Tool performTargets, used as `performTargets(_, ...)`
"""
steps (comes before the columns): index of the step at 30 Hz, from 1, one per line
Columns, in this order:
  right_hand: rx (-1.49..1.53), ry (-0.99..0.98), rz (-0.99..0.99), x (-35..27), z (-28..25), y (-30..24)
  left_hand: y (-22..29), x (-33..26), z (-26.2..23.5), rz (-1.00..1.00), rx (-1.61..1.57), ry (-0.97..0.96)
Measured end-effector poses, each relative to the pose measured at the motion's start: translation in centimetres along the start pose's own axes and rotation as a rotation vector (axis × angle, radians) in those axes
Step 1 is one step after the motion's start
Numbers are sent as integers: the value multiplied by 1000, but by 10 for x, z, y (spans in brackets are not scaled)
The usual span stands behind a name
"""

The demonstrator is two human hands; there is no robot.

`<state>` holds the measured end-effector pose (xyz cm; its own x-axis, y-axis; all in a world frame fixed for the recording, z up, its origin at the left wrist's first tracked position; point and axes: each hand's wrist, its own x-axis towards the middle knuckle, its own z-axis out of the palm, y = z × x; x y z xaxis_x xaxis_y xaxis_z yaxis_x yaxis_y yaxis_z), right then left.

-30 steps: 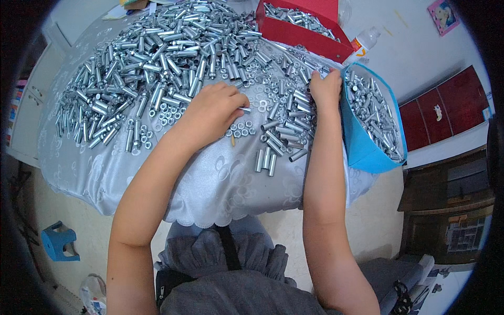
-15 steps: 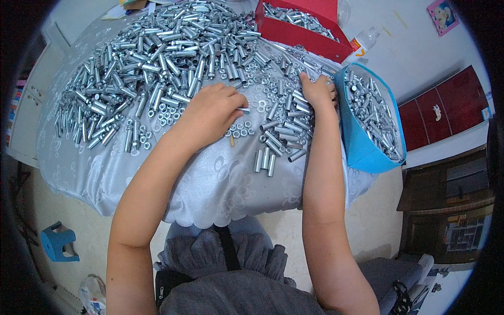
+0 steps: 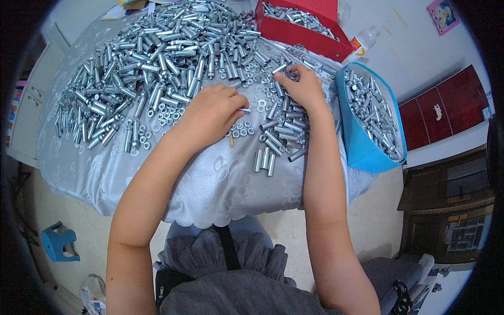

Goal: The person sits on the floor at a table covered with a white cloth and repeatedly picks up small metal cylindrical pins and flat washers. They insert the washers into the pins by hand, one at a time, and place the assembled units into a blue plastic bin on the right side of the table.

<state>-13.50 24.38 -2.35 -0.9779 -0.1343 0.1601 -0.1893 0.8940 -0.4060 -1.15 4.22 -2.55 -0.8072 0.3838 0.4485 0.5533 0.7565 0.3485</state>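
Over the tabletop, my left hand (image 3: 212, 107) has its fingers curled around a silver metal sleeve (image 3: 244, 110), whose end pokes out by the thumb. My right hand (image 3: 303, 88) is bent, thumb and forefinger at a short shiny metal sleeve (image 3: 279, 68); its other fingers are partly hidden. Loose sleeves (image 3: 286, 131) lie below and beside the right hand, with several standing upright near the front. Hex nuts (image 3: 241, 129) and flat washers (image 3: 261, 105) are scattered between the hands.
A large heap of assembled sleeve anchors (image 3: 157, 58) covers the table's far left. A blue fabric bin (image 3: 367, 152) full of metal parts stands at the right. Behind are a red box (image 3: 310, 39) of parts and a plastic bottle (image 3: 366, 39). A patterned tablecloth (image 3: 210, 184) drapes the front edge.
My right hand has moved left, away from the blue bin's edge, to a sleeve nearer the middle. My left hand has stayed almost still, with its sleeve.
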Motion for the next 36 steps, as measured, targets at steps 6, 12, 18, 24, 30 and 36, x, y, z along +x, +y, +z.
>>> performTargets(6,6,8,-152,-9,8,-17,1,0,0,-3,-5,-5)
performTargets(12,10,-4,-258,-13,9,-25,2,1,1,-6,-8,-5)
performTargets(18,48,-58,-440,-24,7,-37,0,0,2,11,-20,8)
performTargets(24,133,-76,-491,-30,11,-48,-1,0,3,10,-12,-1)
performTargets(30,206,-74,-449,-28,11,-47,-2,0,3,21,-12,-11)
performTargets(36,249,-38,-444,-25,7,-45,-1,0,3,26,-2,-20)
